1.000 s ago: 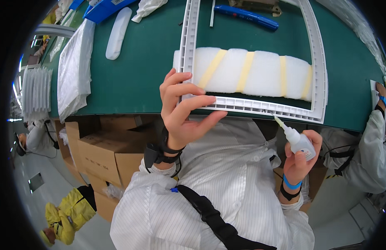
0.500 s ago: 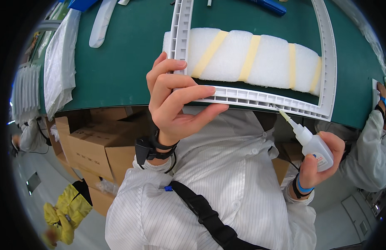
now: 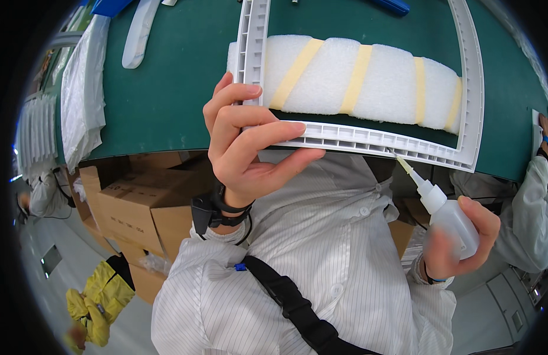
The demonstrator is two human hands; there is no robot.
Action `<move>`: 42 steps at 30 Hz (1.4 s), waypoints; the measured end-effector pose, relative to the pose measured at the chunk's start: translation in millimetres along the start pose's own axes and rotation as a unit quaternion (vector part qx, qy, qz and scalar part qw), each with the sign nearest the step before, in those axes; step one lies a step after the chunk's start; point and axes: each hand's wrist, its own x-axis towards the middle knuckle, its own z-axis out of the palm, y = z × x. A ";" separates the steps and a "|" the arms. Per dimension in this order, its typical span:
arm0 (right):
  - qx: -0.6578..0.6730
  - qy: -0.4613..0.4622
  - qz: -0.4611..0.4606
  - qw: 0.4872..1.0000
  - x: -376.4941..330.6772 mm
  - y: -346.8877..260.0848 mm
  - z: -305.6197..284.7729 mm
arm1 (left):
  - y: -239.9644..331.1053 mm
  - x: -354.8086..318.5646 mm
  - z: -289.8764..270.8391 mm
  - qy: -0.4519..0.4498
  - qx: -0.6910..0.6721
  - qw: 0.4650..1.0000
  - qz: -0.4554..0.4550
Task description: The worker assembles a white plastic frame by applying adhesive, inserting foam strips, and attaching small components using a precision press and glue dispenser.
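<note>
White frame [image 3: 357, 138], bottle [image 3: 460, 223]
Left hand [image 3: 244, 148] pinches the frame — right hand [image 3: 450, 262] grips the bottle, its nozzle [image 3: 406, 167] at the frame.

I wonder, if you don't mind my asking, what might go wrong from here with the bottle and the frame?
The nozzle points at the ribbed front bar, so anything squeezed from the bottle in the right hand might miss it.
The left hand holds the frame near its left corner, so the far end might shift.
</note>
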 end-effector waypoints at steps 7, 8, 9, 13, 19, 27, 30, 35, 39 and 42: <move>0.158 0.030 0.186 0.969 -24.9 10.6 13.5 | 0.6 4.2 -2.8 0.003 -0.004 1.000 0.012; 0.265 0.049 0.259 0.927 -27.0 11.6 19.3 | 1.4 5.8 -7.4 -0.009 -0.034 0.999 -0.002; 0.306 0.042 0.256 0.916 -30.5 17.1 22.6 | 2.4 8.5 -10.8 -0.022 -0.064 0.998 -0.016; 0.414 0.111 0.290 0.855 -38.9 23.4 28.2 | 6.0 36.9 -23.9 -0.062 -0.028 0.976 -0.206; 0.401 0.226 0.249 0.852 -21.6 37.7 6.3 | -7.7 101.1 -37.4 -0.239 0.099 0.935 -0.243; 0.378 0.286 0.241 0.847 -6.0 72.0 -13.2 | -17.4 136.5 -65.4 -0.205 0.107 0.929 -0.289; 0.390 0.285 0.237 0.843 -1.6 82.8 -13.3 | -38.9 152.6 -79.7 -0.259 0.111 0.924 -0.257; 0.404 0.294 0.237 0.833 6.0 86.9 -11.3 | -73.2 205.6 -70.0 -0.293 0.086 0.943 -0.130; 0.399 0.300 0.238 0.833 5.3 84.9 -11.8 | -104.1 239.2 -38.0 -0.393 0.039 0.918 -0.039; 0.388 0.295 0.243 0.839 -1.6 75.6 -13.5 | -120.2 256.7 -15.5 -0.420 0.035 0.906 -0.021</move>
